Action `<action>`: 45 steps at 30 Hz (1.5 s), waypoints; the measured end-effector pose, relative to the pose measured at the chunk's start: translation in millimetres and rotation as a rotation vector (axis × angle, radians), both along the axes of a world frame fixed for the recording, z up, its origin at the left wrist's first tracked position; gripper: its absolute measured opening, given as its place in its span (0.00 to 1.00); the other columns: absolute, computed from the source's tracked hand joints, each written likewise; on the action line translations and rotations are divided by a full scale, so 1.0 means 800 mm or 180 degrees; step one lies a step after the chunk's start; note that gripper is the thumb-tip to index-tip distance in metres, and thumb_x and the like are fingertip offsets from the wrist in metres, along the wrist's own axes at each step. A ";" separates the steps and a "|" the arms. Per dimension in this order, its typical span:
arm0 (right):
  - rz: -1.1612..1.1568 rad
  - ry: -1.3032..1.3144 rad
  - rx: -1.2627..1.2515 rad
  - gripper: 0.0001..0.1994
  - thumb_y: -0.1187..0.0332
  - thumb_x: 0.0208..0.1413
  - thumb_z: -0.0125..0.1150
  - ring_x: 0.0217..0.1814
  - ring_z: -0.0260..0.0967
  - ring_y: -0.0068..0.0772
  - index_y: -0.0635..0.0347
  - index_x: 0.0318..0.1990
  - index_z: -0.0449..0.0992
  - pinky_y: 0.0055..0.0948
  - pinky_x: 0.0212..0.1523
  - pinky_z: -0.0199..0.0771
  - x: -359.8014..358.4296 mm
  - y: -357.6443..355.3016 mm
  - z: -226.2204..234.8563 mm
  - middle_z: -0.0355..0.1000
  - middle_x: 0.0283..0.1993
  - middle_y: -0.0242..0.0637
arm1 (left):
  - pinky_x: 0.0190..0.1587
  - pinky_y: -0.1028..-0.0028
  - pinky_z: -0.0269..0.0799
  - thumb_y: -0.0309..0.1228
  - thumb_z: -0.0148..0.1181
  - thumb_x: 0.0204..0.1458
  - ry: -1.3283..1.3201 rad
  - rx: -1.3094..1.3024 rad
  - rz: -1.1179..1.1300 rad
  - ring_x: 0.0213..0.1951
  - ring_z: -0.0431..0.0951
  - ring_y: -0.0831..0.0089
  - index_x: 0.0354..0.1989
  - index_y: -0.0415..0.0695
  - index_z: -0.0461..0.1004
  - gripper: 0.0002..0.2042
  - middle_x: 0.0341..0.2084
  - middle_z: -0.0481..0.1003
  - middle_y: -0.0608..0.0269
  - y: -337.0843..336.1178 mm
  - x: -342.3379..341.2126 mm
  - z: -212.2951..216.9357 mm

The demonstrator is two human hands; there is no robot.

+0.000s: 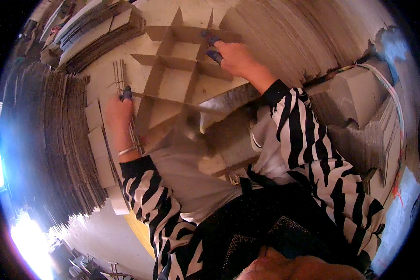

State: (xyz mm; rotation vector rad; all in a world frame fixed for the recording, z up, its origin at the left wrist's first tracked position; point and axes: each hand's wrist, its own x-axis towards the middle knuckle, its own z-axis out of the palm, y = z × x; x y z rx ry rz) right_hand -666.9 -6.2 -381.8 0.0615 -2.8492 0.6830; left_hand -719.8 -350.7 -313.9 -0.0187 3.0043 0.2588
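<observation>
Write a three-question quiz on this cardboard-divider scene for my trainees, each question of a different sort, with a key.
1. True or false: the right hand rests on the cardboard divider grid.
2. Multiple choice: what is on the left hand wrist? A) a watch B) a thin pale bracelet C) a glove cuff
3. Fill in: the fingertips wear dark blue ____.

Key:
1. True; it lies on the grid's far strips.
2. B
3. Covers; the left hand has one too, by the grid's near-left edge.
</observation>
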 end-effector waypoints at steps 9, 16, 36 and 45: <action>0.1067 -0.0783 -0.2768 0.16 0.76 0.53 0.50 0.45 0.68 0.26 0.61 0.50 0.68 0.29 0.41 0.72 -0.002 -0.071 0.029 0.72 0.44 0.35 | 0.42 0.53 0.70 0.24 0.53 0.44 0.0196 0.1515 -0.1546 0.40 0.75 0.41 0.54 0.39 0.63 0.24 0.37 0.76 0.40 0.147 0.048 -0.054; -0.0122 0.0686 -0.2131 0.09 0.72 0.55 0.58 0.43 0.72 0.34 0.62 0.43 0.75 0.31 0.45 0.70 0.100 0.044 0.037 0.75 0.40 0.40 | 0.40 0.53 0.69 0.17 0.47 0.43 0.1665 0.1388 -0.1113 0.38 0.74 0.41 0.47 0.38 0.67 0.19 0.33 0.74 0.39 0.017 0.023 0.049; -0.1460 0.0584 0.0103 0.17 0.71 0.52 0.56 0.52 0.67 0.56 0.61 0.51 0.70 0.40 0.49 0.67 0.201 0.090 0.044 0.71 0.49 0.51 | 0.49 0.57 0.71 0.25 0.53 0.45 0.0487 -0.0858 -0.0626 0.47 0.74 0.49 0.51 0.41 0.70 0.20 0.49 0.72 0.48 -0.314 0.120 -0.074; 0.0057 -0.0232 0.0668 0.15 0.76 0.47 0.53 0.42 0.71 0.58 0.59 0.45 0.70 0.49 0.40 0.71 0.083 -0.051 0.073 0.74 0.39 0.51 | 0.48 0.51 0.70 0.36 0.57 0.45 0.0728 -0.0385 0.0067 0.47 0.74 0.49 0.43 0.38 0.74 0.19 0.44 0.74 0.43 -0.190 0.007 -0.022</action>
